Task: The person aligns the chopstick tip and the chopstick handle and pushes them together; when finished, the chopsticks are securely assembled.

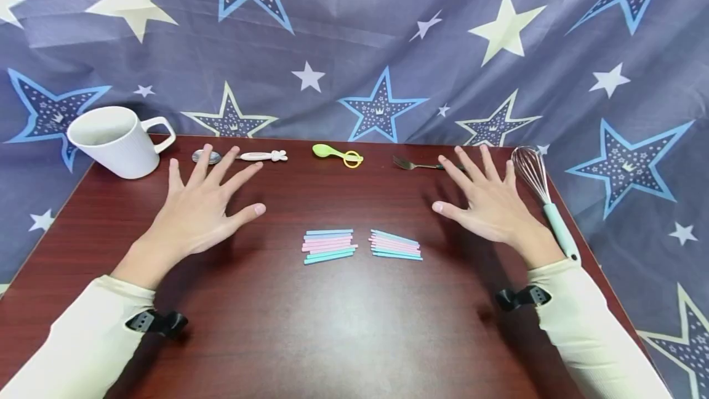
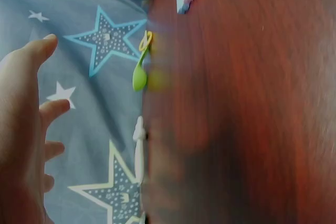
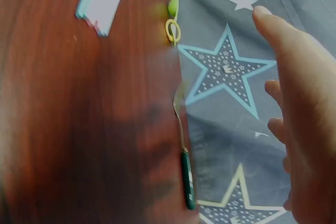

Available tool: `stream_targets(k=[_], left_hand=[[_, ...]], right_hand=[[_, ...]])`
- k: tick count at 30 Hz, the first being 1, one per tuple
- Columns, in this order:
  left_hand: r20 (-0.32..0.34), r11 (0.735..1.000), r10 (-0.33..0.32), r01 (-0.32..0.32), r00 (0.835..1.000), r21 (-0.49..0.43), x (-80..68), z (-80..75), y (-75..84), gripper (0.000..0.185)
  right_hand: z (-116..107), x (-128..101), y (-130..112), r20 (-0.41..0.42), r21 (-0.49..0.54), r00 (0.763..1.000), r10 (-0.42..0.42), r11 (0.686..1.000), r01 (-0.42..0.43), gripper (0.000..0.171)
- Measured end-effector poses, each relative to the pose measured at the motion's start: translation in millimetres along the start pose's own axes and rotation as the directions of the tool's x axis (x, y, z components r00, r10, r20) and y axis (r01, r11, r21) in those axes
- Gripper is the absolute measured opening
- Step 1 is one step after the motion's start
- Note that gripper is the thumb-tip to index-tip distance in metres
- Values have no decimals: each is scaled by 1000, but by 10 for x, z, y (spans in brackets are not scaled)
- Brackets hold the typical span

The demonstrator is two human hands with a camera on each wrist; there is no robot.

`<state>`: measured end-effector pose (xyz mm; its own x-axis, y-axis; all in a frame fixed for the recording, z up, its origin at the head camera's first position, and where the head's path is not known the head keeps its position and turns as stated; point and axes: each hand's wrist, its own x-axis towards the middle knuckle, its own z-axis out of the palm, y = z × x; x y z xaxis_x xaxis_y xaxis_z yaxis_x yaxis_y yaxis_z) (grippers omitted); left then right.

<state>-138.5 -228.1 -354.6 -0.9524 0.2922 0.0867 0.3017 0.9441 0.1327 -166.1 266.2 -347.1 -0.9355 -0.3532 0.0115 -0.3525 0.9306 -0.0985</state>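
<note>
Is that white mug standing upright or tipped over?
Tipped: the white mug leans on the table's far left corner, mouth angled up-left, handle pointing right.

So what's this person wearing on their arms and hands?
Both arms wear ribbed cream long sleeves. A small black clip-like strap sits under each cuff, by the left wrist and the right wrist. The left hand and right hand are bare.

head view overhead, wrist views close, sideways

Your left hand (image 1: 202,211) and right hand (image 1: 487,202) flank two stick piles (image 1: 361,245) on the table (image 1: 354,325). Behind them lie mug (image 1: 113,140), spoons, fork (image 1: 423,165) and whisk (image 1: 540,193), left to right.
</note>
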Motion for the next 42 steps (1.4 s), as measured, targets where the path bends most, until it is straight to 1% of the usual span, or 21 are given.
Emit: stream_targets(k=[4, 7, 10, 13, 16, 19, 23, 27, 31, 33, 35, 38, 42], left_hand=[[3, 999, 6, -6, 1000, -41, 7, 74, 87, 79], [-2, 998, 21, -21, 1000, -63, 5, 151, 163, 79], [-18, 995, 49, -50, 999, -85, -2, 233, 255, 77], [-44, 988, 74, -79, 996, -132, -6, 316, 354, 74], [-76, 975, 92, -106, 993, -197, -4, 410, 457, 70], [-102, 954, 103, -127, 989, -272, -1, 513, 552, 63], [-111, 924, 111, -144, 988, -354, -1, 642, 671, 53], [-96, 892, 91, -124, 991, -434, 1, 764, 776, 45], [-80, 855, 55, -88, 995, -512, 10, 875, 831, 38], [-86, 842, 42, -81, 995, -533, 21, 932, 845, 36], [-104, 839, 32, -83, 994, -538, 31, 985, 856, 34], [-141, 842, 15, -88, 990, -533, 41, 1052, 869, 30], [-167, 846, 0, -89, 986, -525, 41, 1094, 875, 25]], right_hand=[[102, 4, -73, 12, 18, 1000, -10, 1000, 10, 86], [192, 1, -139, 10, 36, 999, -34, 999, 34, 85], [286, -5, -222, -6, 63, 997, -71, 995, 71, 82], [389, -10, -316, -44, 97, 993, -114, 988, 117, 77], [494, -28, -407, -84, 142, 985, -150, 977, 161, 70], [603, -54, -497, -105, 204, 981, -165, 961, 184, 61], [733, -68, -594, -127, 286, 976, -176, 936, 207, 50], [830, -73, -654, -154, 377, 972, -177, 899, 223, 37], [914, -62, -696, -174, 453, 973, -152, 865, 217, 27], [952, -57, -704, -186, 480, 973, -136, 852, 211, 24], [987, -51, -706, -204, 503, 972, -120, 839, 209, 22], [1032, -46, -699, -227, 531, 969, -98, 822, 208, 21], [1069, -50, -701, -248, 552, 966, -80, 807, 208, 19]])
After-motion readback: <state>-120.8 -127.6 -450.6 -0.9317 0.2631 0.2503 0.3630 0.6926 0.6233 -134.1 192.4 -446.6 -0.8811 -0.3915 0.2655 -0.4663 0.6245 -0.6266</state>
